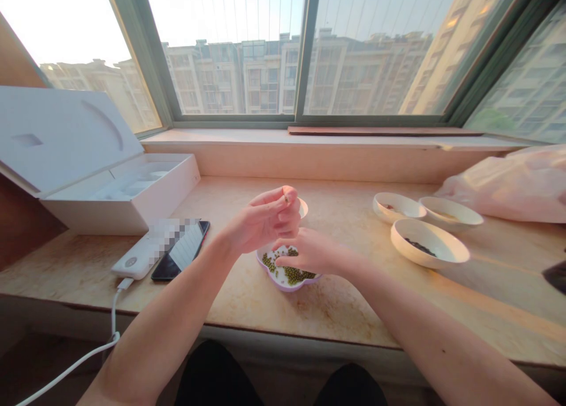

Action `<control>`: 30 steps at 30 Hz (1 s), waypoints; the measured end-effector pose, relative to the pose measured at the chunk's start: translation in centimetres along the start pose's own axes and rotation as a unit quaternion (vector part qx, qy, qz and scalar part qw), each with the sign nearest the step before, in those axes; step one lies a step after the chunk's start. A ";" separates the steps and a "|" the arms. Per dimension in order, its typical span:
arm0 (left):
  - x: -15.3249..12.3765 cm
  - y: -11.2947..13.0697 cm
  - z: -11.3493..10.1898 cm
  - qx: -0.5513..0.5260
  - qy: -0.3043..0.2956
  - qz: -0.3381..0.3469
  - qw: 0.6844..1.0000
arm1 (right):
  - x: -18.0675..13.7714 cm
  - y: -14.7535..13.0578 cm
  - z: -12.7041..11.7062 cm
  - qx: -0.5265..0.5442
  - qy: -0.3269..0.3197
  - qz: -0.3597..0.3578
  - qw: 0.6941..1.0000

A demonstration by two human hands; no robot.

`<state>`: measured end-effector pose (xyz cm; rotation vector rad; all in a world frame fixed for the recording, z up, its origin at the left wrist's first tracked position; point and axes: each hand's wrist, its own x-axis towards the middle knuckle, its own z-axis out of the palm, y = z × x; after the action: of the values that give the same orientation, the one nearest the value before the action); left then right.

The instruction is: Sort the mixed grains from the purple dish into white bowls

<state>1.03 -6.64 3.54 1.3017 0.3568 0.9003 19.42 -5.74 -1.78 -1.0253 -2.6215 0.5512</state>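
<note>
My left hand [267,220] is raised above the counter, thumb and forefinger pinched on a small bean [286,200]. Below it my right hand [312,251] reaches over a lilac-rimmed, petal-shaped dish [287,286], its fingers apart. Green mung beans [298,274] are scattered on the dish's white bottom; part of them is hidden under my right hand. Behind my left hand the edge of a pale bowl [303,208] shows, its contents hidden.
On the right stand three cream bowls: one with dark beans [431,245], one with a few reddish bits [398,207], one with pale contents [453,211]. A plastic bag [513,185] lies behind them. To the left are an open white box [163,185], a phone [181,253] and a cabled power bank [139,258].
</note>
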 end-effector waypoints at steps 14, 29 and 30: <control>0.8 -0.9 0.2 -0.059 -0.010 -0.003 0.998 | 0.6 -0.3 0.5 -0.022 -0.059 0.039 0.997; 3.0 -4.5 -1.9 0.102 0.107 0.020 0.989 | 0.9 -0.1 1.1 -0.049 -0.034 0.009 0.998; 3.2 -4.7 -2.0 0.148 0.136 0.038 0.979 | 0.9 -0.1 1.0 -0.050 -0.036 0.011 0.998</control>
<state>3.39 -2.93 -0.61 1.4730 0.6793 1.1254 18.30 -5.44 -2.55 -1.0857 -2.7296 0.4744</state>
